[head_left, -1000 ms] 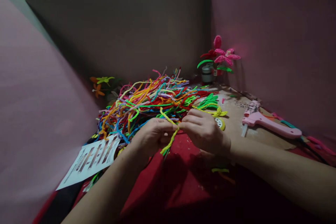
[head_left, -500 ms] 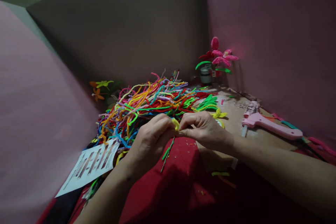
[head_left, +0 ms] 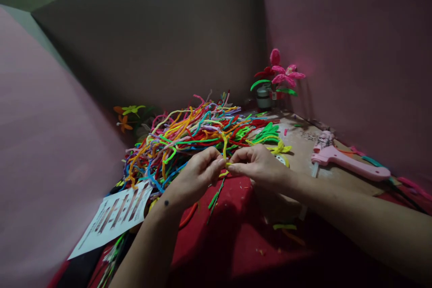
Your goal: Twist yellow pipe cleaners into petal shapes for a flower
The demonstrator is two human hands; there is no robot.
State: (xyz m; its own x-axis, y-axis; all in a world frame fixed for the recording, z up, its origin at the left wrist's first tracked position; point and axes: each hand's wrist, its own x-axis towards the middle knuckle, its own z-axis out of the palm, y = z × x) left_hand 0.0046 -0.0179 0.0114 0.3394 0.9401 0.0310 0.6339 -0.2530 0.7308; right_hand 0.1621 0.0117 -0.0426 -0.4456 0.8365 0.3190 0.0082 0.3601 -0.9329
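Observation:
Between my two hands, in front of the coloured pile, is a yellow pipe cleaner; one end stands upright and a short piece shows below the fingertips. My left hand pinches it from the left. From the right, my right hand pinches it with thumb and forefinger, the fingertips of both hands nearly touching. A thin green stem lies on the red cloth just under the hands. Behind them spreads a tangled heap of many-coloured pipe cleaners.
A pink glue gun lies at the right on a brown board. Pink flowers stand at the back right, orange and yellow ones at the back left. A printed sheet lies at the left. Yellow petals rest beside my right hand.
The yellow pipe cleaner, earlier a small loop between the fingers, now stands up above them. My left hand has shifted slightly, and a red piece shows on the cloth beside it.

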